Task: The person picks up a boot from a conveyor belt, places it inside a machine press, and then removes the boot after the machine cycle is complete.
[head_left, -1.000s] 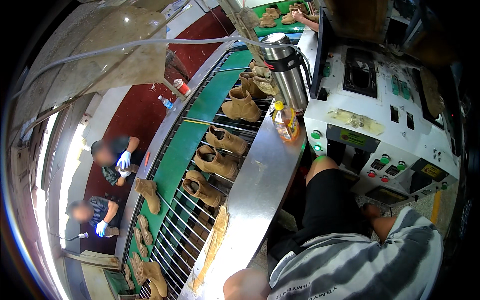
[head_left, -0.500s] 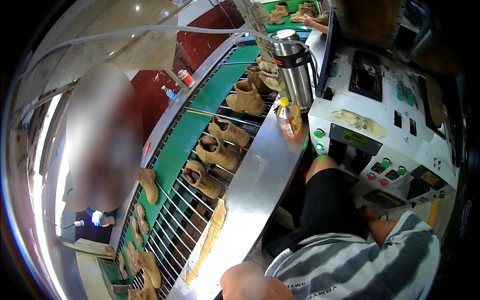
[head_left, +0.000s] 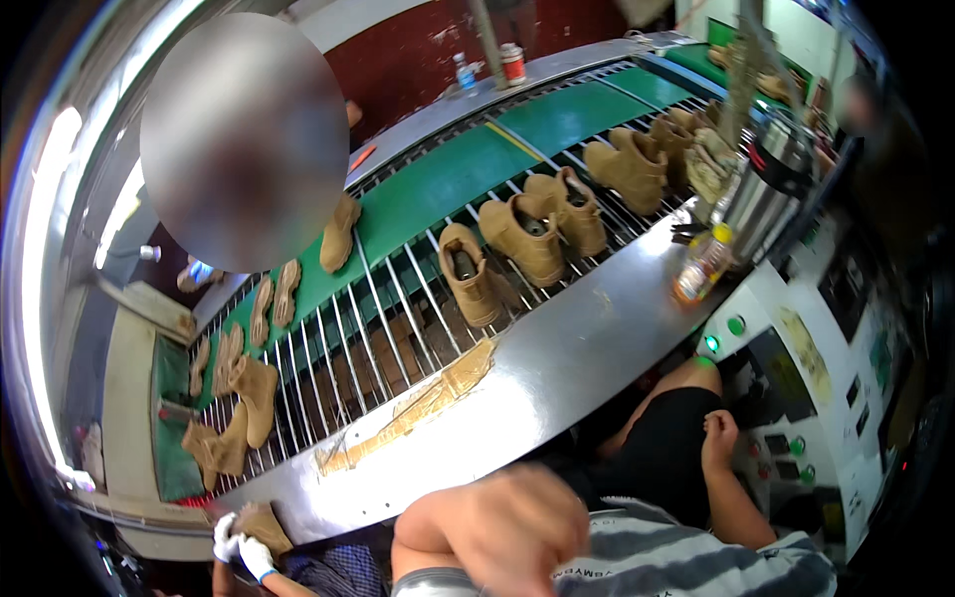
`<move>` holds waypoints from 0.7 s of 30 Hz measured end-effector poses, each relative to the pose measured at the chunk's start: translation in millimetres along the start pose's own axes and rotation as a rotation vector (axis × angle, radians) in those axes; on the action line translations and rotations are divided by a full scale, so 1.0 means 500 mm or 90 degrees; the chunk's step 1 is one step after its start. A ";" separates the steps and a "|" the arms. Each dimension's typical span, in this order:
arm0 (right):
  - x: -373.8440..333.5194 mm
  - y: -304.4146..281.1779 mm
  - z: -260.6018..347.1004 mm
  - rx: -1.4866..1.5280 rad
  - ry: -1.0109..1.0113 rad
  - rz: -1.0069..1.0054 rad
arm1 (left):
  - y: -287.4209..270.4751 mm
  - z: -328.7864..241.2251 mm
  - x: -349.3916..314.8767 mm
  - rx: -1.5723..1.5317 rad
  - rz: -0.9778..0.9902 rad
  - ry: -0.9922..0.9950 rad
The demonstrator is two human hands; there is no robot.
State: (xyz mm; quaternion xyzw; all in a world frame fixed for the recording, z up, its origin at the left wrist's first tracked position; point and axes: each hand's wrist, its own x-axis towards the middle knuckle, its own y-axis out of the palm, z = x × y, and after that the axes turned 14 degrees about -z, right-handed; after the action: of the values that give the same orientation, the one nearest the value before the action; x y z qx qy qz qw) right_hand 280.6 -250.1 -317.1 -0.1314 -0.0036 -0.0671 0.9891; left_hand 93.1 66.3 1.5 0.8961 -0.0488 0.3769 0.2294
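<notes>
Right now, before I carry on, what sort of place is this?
Probably a footwear factory line: tan boots stand along a conveyor with metal bars and a green belt, what look like loose soles lie on it, and a white machine with green buttons stands at the right.

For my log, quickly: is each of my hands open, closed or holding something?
Left hand: blurred, grip cannot be told; no held object shows.
Right hand: loosely closed beside the black shorts; nothing visible in it.
</notes>
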 end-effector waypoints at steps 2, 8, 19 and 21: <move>-0.020 0.080 0.065 0.043 -0.026 0.122 | -0.174 -0.012 -0.037 0.186 -0.250 -0.076; -0.088 0.358 0.222 -0.009 -0.318 0.393 | -0.878 -0.108 -0.281 0.316 -1.062 -0.239; -0.096 0.603 0.255 -0.112 -0.415 0.497 | -1.616 -0.269 -0.468 0.793 -1.292 -0.387; -0.089 0.601 0.267 -0.113 -0.424 0.518 | -1.642 -0.255 -0.443 0.732 -1.288 -0.271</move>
State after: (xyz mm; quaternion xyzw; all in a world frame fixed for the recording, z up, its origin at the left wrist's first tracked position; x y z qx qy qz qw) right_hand 277.9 78.0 -267.4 -0.2198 -0.2603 0.3669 0.8656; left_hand 66.2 834.9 -382.6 0.5433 0.8225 -0.1665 -0.0263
